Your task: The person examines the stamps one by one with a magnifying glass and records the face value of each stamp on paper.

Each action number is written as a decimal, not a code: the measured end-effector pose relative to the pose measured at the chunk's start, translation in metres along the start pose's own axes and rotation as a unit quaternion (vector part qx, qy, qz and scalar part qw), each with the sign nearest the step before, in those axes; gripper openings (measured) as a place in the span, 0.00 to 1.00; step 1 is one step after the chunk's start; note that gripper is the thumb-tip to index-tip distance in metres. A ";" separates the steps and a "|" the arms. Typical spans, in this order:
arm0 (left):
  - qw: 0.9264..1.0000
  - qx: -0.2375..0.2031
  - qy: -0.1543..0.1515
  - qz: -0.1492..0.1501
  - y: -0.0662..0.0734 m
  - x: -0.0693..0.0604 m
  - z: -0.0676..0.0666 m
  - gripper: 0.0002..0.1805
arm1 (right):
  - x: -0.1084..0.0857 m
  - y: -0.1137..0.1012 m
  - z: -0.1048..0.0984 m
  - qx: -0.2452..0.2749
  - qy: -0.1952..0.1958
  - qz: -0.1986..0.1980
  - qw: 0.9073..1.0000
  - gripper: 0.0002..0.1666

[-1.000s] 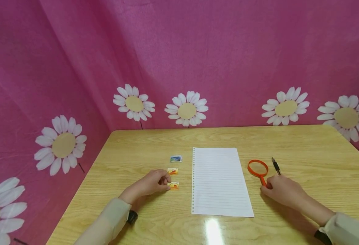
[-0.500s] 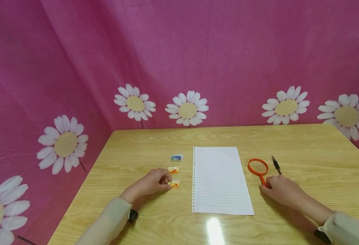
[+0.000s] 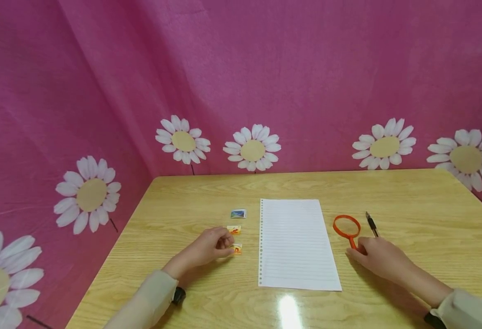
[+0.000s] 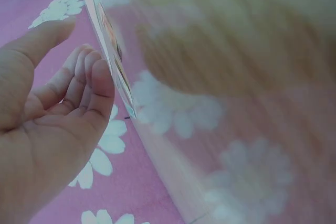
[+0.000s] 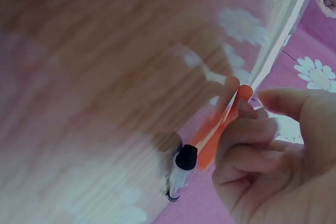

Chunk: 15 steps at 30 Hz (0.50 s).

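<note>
My left hand (image 3: 210, 246) rests low over the table, loosely curled, beside a column of three small stamps. Its thumb and fingertips partly cover the nearest yellow stamp (image 3: 238, 249). A second yellow stamp (image 3: 234, 230) lies by the fingers, and a blue stamp (image 3: 238, 213) is farther back. In the left wrist view, the thumb stands apart from the bent fingers (image 4: 100, 80), with nothing between. My right hand (image 3: 378, 257) lies at the handle of an orange magnifying glass (image 3: 351, 238). In the right wrist view its fingers curl loosely beside the handle (image 5: 220, 129), thumb apart.
A lined, hole-punched sheet of paper (image 3: 298, 244) lies flat between the hands. Just behind the right hand is a black pen (image 3: 372, 225), its tip pointing away. The wooden table (image 3: 200, 187) meets a pink flowered curtain (image 3: 307, 91) at the back and left.
My left hand has shifted slightly right, with its thumb covering more of the nearest yellow stamp. The right hand has barely moved, and the magnifying glass, pen and paper stay put.
</note>
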<state>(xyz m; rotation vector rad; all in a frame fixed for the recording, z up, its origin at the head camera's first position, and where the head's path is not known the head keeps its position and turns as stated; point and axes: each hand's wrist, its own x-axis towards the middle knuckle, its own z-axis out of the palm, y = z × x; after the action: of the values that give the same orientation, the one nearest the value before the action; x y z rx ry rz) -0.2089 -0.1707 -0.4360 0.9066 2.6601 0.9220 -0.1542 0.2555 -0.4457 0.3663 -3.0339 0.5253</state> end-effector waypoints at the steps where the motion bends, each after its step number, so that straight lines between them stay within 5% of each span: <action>1: 1.000 -0.002 0.003 0.003 0.001 0.000 0.001 0.09 | 0.000 0.000 0.000 0.000 0.009 -0.003 1.000 0.21; 15: 0.999 -0.034 -0.001 0.031 0.018 0.004 0.015 0.10 | 0.001 0.007 -0.005 0.058 0.087 -0.084 0.991 0.12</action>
<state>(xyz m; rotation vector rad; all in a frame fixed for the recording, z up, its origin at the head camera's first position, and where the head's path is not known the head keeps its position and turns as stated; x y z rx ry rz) -0.1980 -0.1497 -0.4367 0.9795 2.5960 1.0171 -0.1568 0.2632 -0.4430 0.5437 -2.7811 0.6854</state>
